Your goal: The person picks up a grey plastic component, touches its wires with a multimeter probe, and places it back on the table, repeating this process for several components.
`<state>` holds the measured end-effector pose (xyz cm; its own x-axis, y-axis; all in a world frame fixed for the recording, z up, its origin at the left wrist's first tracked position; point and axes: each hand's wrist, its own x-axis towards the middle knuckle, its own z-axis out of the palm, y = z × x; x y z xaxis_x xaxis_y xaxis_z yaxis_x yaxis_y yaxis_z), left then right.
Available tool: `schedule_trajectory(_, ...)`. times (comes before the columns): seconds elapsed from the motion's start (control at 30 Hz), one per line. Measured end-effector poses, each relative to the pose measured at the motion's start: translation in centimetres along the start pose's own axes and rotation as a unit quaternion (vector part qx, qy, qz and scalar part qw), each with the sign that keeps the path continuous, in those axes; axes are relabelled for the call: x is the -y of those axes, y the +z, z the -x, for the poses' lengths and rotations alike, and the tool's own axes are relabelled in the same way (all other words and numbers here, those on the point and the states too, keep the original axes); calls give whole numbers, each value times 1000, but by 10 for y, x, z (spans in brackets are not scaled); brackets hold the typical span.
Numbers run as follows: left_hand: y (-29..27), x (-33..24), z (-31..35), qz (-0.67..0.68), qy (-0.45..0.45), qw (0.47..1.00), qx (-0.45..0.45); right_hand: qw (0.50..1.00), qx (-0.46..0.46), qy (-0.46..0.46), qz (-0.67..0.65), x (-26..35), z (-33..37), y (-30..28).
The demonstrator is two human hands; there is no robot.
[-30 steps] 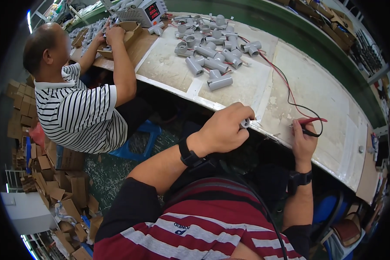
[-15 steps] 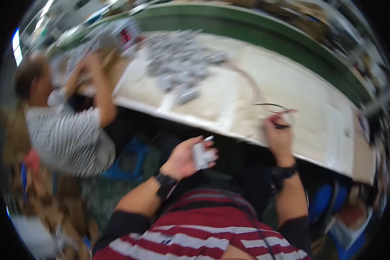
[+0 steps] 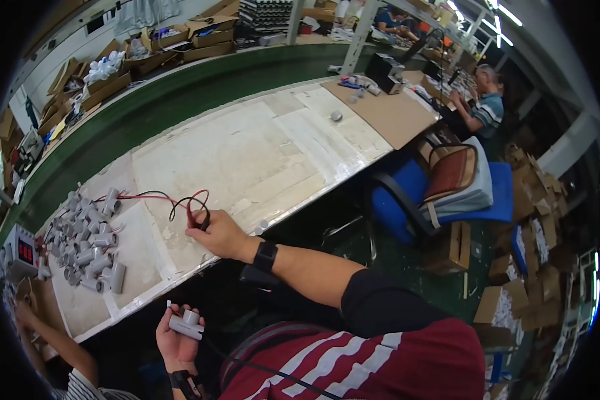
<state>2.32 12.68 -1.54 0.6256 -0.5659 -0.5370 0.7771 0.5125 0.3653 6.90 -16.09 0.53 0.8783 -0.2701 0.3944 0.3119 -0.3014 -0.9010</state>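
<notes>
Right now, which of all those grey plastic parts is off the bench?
The one in the left hand: a grey part held below the bench edge. All the others lie in the pile on the bench.

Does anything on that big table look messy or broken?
The tabletop looks worn: its pale covering is patchy, scuffed and peeling in strips. The grey tube-shaped parts lie in a loose jumble near its left end, pointing all ways, and the red and black wires curl across the surface to the right hand. Nothing looks spilled.
</notes>
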Motion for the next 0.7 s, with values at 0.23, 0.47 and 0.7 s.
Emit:
schedule_trajectory(0.23, -10, 3, -8, -36, 47, 998, -2, 1000, -2, 16, 0, 0, 2, 0)
schedule_trajectory(0.47, 11, 7, -2, -129, 131, 983, 27, 1000, -1, -15, -25, -4, 5, -3)
schedule_trajectory(0.7, -5, 1, -12, -256, 219, 941, 5, 997, 24, 24, -73, -7, -3, -15)
